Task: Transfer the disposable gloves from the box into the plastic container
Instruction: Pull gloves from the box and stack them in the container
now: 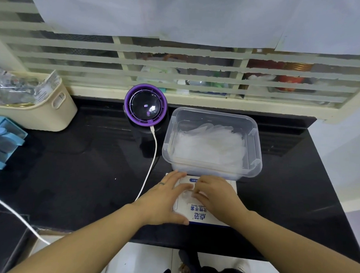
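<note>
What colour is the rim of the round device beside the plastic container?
The rim is purple, seen in head view.

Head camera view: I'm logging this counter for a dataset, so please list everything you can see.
container: one, clear, on the counter behind the box
gloves: a pile, translucent white, in the container; one peeking from the box opening
box: one, white with blue print, at the counter's front edge
round gadget: one, purple and black, left of the container
cable: one, white, plugged into the gadget
basket: one, cream, far left, holding packets
organiser: one, blue, left edge
slats: several, cream, behind the counter
counter: one, black
left hand: flat on the box
right hand: pinching the glove at the box opening
</note>
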Tool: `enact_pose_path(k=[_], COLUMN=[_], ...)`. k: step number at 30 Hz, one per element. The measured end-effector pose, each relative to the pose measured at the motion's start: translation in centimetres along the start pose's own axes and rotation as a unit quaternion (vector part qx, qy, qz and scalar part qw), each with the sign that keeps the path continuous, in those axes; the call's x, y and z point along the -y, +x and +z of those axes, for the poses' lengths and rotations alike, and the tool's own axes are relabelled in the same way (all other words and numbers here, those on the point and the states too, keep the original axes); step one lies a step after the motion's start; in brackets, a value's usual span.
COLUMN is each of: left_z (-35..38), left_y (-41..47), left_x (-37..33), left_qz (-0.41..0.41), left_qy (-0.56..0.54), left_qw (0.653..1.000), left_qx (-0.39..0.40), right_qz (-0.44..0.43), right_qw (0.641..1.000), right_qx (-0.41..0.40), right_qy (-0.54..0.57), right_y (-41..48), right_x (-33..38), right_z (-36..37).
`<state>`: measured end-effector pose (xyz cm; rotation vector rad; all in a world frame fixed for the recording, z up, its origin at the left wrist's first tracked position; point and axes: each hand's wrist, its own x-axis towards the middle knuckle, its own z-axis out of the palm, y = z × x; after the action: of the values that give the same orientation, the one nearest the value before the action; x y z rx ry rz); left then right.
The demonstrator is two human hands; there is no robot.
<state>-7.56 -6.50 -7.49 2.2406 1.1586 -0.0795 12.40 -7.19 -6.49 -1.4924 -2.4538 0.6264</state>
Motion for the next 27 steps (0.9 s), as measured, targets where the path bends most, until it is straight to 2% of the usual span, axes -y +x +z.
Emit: enact_pose_path(k=[3,5,8,9,12,15,18,21,24,25,27], left_z=[0.2,0.1,-0.2,-0.3,-0.4,-1.2,-3.5,-7.4,-11.7,-12.9,-15.0], left_y=[0.2,0.3,0.1,0.0,0.1,0.1,-0.8,-2.0,-2.5,-2.4,-2.1], left_x=[0.2,0.2,-0.2,-0.3,-0.6,-0.5,-1.9,-3.9,-5.9,-6.1,-6.3], left_qz=[-0.003,-0.008,-0.035,-0.037,-0.031,-0.025,-0.044,-0.061,-0.024,-0.015,0.008], left_qy=[0.003,0.005,-0.057,-0.061,0.02,0.031,-0.017,-0.142,-0.317,-0.401,-0.588], left_qw=[1.0,1.0,0.998,0.997,0.999,0.999,0.998,0.987,0.948,0.916,0.808], left_qx=[-0.006,-0.008,-0.017,-0.022,-0.013,0.024,0.05,0.05,-0.001,-0.028,-0.047], right_qz=[0.011,0.019,0.016,0.016,0.027,0.036,0.038,0.039,0.031,0.02,-0.009], right_qw=[0.998,0.997,0.991,0.987,0.958,0.934,0.937,0.95,0.959,0.961,0.964], right_qx=[-0.053,-0.06,-0.073,-0.098,-0.195,-0.251,-0.262,-0.252,-0.244,-0.247,-0.256], right_qy=[0.029,0.054,0.106,0.128,0.208,0.253,0.228,0.182,0.14,0.123,0.072], right_y=[1.1,1.0,0.2,0.0,0.1,1.0,1.4,1.1,0.9,0.8,0.8], right_x=[1.3,2.1,3.2,3.5,4.0,3.9,3.4,3.2,3.6,3.8,4.1], right_z=[-0.5,-1.2,-3.3,-4.4,-8.2,-11.9,-14.7,-16.7,-18.1,-18.4,-19.0])
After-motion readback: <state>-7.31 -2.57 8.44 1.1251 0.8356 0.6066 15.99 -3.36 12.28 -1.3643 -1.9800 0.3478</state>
